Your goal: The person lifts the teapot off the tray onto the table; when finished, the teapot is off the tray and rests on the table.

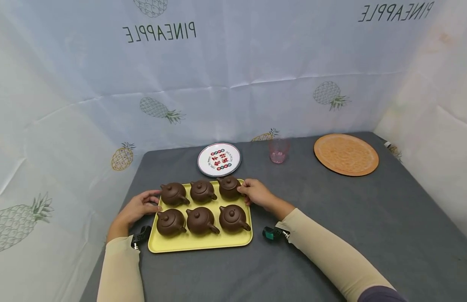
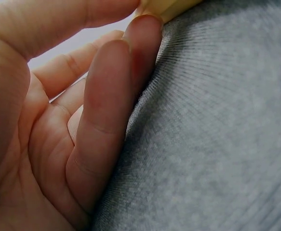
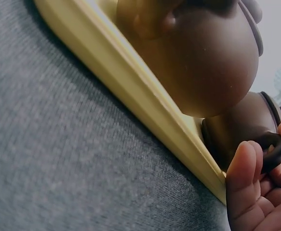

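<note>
Several dark brown teapots stand in two rows on a yellow tray [image 1: 199,243], their handles angled toward the lower right in the head view. My left hand [image 1: 139,206] holds the tray's left edge, thumb by the front-left teapot [image 1: 170,222] and fingers by the back-left teapot [image 1: 173,193]. In the left wrist view, fingertips [image 2: 147,33] meet the tray's yellow rim. At the tray's back right corner, my right hand [image 1: 258,193] pinches the handle of the back-right teapot [image 1: 228,187]. The right wrist view shows this handle [image 3: 275,156] between thumb and fingers, with lower fingertips at the tray rim.
A white plate [image 1: 214,156] with red lettering lies just behind the tray. Farther right stand a clear pink cup [image 1: 278,156] and a round tan board [image 1: 346,154], both on the grey cloth [image 1: 301,251]. Pineapple-print curtains enclose the table's back and sides.
</note>
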The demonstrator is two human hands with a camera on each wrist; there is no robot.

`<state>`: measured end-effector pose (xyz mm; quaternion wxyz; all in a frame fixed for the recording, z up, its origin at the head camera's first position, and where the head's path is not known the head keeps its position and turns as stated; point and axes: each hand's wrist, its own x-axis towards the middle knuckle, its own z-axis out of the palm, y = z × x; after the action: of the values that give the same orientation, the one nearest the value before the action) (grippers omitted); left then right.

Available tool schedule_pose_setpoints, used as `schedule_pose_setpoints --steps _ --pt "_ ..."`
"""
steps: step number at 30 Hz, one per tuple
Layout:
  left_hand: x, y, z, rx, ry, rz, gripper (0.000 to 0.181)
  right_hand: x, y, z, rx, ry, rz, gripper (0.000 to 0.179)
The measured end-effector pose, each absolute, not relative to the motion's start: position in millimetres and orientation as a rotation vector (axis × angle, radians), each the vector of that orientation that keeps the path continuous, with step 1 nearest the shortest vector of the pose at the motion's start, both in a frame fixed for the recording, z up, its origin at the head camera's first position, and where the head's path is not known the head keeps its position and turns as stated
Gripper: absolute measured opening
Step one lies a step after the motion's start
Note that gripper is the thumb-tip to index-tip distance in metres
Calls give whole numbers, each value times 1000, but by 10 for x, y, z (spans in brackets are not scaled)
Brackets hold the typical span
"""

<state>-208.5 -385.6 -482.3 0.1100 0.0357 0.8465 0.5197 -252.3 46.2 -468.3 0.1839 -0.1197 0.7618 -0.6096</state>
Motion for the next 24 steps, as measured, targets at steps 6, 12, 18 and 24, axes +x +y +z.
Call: schedule_pose_setpoints --steps 6,12,18,24 --pt "-2094 -3858 -4827 71 2485 1529 69 -2537 490 -4677 -372 2137 -1737 21" --pt "-2118 -3838 -4821 67 2489 1518 69 -2541 602 -4685 -405 2187 -1738 21" --pt "-2112 -3818 -4805 74 2502 1524 68 -2526 777 -4639 -427 2177 -1760 21" --pt "-2073 -3815 -4798 121 2484 1552 68 -2509 1036 -4591 -406 2187 -1797 21"
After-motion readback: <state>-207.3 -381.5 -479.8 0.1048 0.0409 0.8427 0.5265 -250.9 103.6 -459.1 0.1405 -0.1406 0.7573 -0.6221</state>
